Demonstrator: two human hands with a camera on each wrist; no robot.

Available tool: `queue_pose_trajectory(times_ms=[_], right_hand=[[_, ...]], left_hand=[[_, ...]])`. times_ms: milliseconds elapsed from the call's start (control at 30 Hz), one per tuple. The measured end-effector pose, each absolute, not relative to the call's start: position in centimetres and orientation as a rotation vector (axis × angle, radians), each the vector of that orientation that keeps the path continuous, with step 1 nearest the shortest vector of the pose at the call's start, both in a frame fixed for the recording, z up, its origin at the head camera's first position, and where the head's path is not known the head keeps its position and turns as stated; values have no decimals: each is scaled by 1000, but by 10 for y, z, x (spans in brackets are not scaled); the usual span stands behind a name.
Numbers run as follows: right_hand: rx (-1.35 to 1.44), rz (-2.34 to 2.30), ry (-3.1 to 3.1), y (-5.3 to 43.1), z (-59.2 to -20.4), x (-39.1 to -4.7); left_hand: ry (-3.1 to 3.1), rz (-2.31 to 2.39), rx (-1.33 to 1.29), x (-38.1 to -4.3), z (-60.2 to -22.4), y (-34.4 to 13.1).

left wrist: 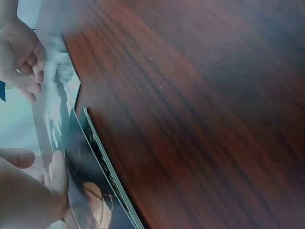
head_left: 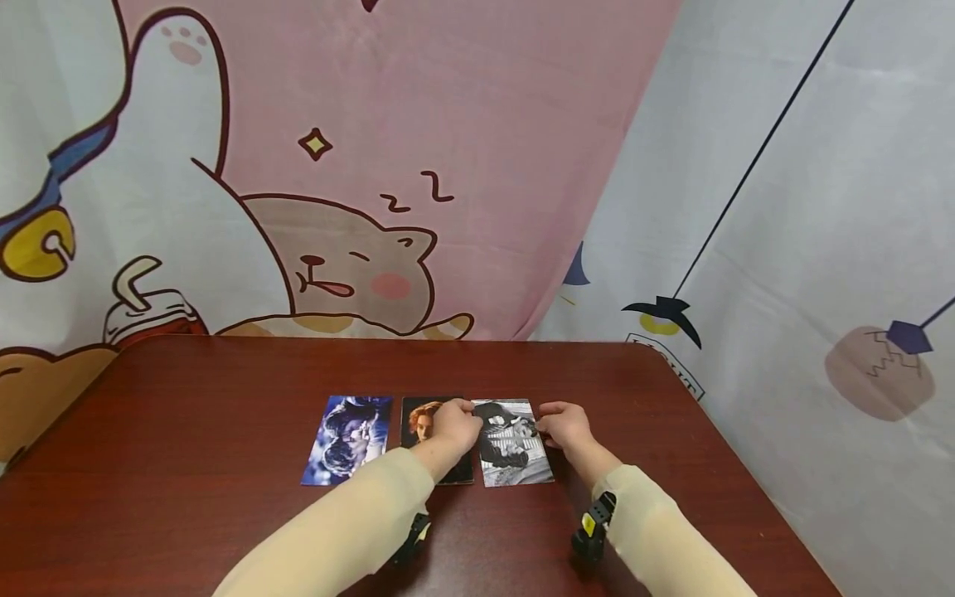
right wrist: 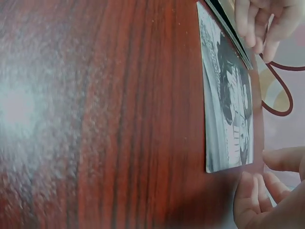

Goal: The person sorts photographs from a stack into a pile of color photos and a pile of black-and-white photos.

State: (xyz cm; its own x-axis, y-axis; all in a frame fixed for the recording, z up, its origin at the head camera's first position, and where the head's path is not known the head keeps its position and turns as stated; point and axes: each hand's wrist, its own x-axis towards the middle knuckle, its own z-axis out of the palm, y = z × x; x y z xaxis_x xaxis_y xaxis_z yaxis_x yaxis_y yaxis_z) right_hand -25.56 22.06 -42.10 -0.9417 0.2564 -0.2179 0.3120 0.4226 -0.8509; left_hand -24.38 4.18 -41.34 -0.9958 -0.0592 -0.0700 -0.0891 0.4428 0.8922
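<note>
A black-and-white picture card (head_left: 515, 456) of two reclining figures lies flat on the table between my hands. My left hand (head_left: 455, 427) is at its left edge, over a dark card with a red-haired portrait (head_left: 419, 419). In the left wrist view this dark card (left wrist: 88, 171) tops a thin stack with several layered edges. My right hand (head_left: 567, 427) is beside the black-and-white card's right edge, fingers loosely bent. The right wrist view shows thumb and fingers apart at the edge of the black-and-white card (right wrist: 228, 105). A blue-violet picture card (head_left: 346, 444) lies furthest left.
The reddish-brown wooden table (head_left: 186, 431) has a rounded far edge. Behind it hangs a cloth (head_left: 522, 124) printed with a sleeping cartoon cat. Each wrist carries a small black camera (head_left: 593, 526), below a cream sleeve (head_left: 671, 531).
</note>
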Motion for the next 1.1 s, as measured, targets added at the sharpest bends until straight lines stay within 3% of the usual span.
queue_pose_trajectory(times_ms=[1100], right_hand=[[357,-1605,2504,163,-408,-258]], left_hand=[[2621,1708,-283,-245,-402,-49]])
